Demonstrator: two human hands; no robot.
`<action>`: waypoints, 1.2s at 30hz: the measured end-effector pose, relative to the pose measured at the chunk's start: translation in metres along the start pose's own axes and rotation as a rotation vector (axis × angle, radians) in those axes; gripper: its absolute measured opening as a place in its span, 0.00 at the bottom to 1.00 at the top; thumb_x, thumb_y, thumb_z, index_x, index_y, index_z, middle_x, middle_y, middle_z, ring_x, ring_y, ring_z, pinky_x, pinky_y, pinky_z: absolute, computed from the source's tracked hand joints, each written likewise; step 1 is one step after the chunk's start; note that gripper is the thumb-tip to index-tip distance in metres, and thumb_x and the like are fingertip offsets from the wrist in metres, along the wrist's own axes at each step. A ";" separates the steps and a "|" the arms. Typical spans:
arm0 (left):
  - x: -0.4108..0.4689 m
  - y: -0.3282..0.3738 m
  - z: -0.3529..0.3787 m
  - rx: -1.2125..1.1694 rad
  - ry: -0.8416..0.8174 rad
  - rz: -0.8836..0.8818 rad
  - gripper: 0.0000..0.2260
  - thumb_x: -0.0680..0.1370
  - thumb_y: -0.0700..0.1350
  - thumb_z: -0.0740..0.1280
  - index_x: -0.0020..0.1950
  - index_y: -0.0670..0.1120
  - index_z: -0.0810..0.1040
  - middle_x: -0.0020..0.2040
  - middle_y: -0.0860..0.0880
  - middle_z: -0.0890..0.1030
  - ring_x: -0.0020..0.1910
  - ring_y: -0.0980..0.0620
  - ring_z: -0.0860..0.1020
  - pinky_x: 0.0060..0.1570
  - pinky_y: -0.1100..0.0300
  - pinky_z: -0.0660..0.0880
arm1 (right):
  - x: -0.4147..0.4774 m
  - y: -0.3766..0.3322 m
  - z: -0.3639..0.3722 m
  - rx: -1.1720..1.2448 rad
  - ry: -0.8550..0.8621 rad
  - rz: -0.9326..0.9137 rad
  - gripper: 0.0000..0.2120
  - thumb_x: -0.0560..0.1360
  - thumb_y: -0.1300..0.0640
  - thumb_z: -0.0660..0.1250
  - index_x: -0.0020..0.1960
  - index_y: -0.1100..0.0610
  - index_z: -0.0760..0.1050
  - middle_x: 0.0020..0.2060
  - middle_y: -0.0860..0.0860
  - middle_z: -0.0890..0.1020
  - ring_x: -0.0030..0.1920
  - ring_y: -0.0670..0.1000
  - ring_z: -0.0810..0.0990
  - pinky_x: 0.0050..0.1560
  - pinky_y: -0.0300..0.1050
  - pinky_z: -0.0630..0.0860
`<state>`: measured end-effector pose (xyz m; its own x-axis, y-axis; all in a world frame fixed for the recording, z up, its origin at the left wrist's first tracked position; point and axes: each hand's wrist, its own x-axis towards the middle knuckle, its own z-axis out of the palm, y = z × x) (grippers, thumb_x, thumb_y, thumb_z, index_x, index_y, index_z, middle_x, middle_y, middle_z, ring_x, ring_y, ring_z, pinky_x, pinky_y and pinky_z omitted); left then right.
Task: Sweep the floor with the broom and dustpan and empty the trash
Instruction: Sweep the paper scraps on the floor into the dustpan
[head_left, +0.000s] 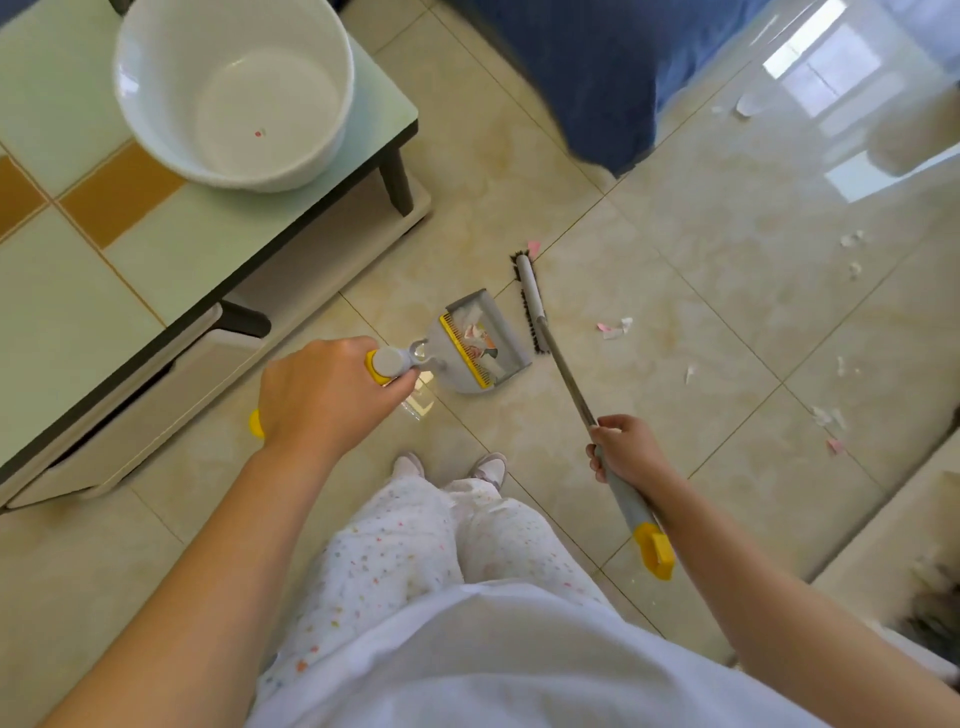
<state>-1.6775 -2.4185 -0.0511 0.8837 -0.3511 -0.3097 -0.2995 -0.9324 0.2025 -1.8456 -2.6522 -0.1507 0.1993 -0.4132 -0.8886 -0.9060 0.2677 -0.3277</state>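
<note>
My left hand (322, 395) grips the dustpan (508, 340) handle, pan on the floor (701, 291) with scraps (475, 335) inside; my right hand (621, 452) wraps the broom (531, 301), its head just beside the pan's mouth. I'd draw the paper bits (615, 328) at right in with short strokes. Glossy tiles, low table (156, 260) with a basin (171, 78) at left

One wide-angle head-worn view, seemingly at standing height, faces steeply down over the left grip (324, 395) and right grip (626, 452), glossy beige tiled floor (675, 291) beyond them.
</note>
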 end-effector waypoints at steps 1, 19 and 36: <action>0.009 0.005 0.000 -0.001 -0.001 0.018 0.23 0.72 0.63 0.66 0.28 0.47 0.69 0.23 0.52 0.70 0.26 0.46 0.71 0.27 0.63 0.60 | 0.004 -0.004 -0.002 0.011 0.014 -0.003 0.14 0.79 0.64 0.57 0.64 0.64 0.68 0.31 0.57 0.72 0.26 0.52 0.69 0.27 0.41 0.68; 0.198 0.068 -0.036 0.023 -0.081 0.155 0.19 0.73 0.60 0.63 0.32 0.46 0.75 0.27 0.49 0.75 0.29 0.46 0.74 0.27 0.62 0.65 | 0.090 -0.148 -0.004 -0.007 0.153 0.076 0.06 0.77 0.67 0.53 0.48 0.65 0.68 0.35 0.60 0.72 0.28 0.54 0.69 0.28 0.43 0.68; 0.267 0.123 -0.037 0.125 -0.103 0.152 0.18 0.71 0.60 0.64 0.31 0.46 0.74 0.27 0.49 0.74 0.28 0.46 0.72 0.27 0.62 0.65 | 0.142 -0.203 -0.020 -0.401 0.020 0.075 0.03 0.76 0.67 0.54 0.49 0.63 0.65 0.40 0.60 0.73 0.31 0.53 0.70 0.27 0.41 0.64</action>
<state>-1.4648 -2.6243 -0.0743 0.7855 -0.4895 -0.3786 -0.4743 -0.8692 0.1397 -1.6414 -2.7826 -0.2035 0.1233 -0.4229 -0.8978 -0.9923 -0.0615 -0.1073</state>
